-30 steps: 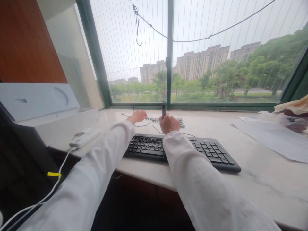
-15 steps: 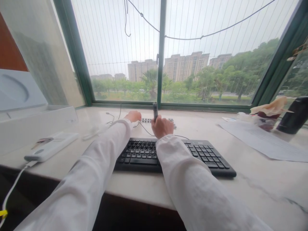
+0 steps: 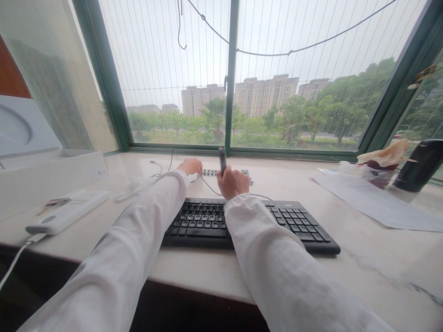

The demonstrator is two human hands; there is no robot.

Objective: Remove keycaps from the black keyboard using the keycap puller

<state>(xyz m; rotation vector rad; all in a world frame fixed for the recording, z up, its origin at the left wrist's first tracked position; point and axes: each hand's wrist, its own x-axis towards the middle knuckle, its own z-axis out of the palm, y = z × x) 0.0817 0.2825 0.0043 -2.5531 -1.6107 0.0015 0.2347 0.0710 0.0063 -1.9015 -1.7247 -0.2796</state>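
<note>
A black keyboard (image 3: 207,233) lies in front of me, with several keys in its upper left rows showing bare sockets. Behind it, small grey keycaps (image 3: 210,172) are laid out in rows on the white sill. My left hand (image 3: 190,166) is closed at the left end of these rows, its fingertips pressed together; what they hold is too small to make out. My right hand (image 3: 234,182) is wrapped round a dark stick-shaped tool (image 3: 222,159), held upright above the keyboard's back edge. The tool's lower end is hidden by the hand, and my right sleeve covers the keyboard's middle.
On the left are a white power bank (image 3: 69,213) with keys on it and an open white box (image 3: 51,177). Paper sheets (image 3: 374,203) and a black bottle (image 3: 420,166) lie to the right. A thin cable (image 3: 208,185) runs behind the keyboard.
The view has shifted slightly, so things at the left sit a little further left. Both hands keep nearly the same place, the right one still on the dark tool.
</note>
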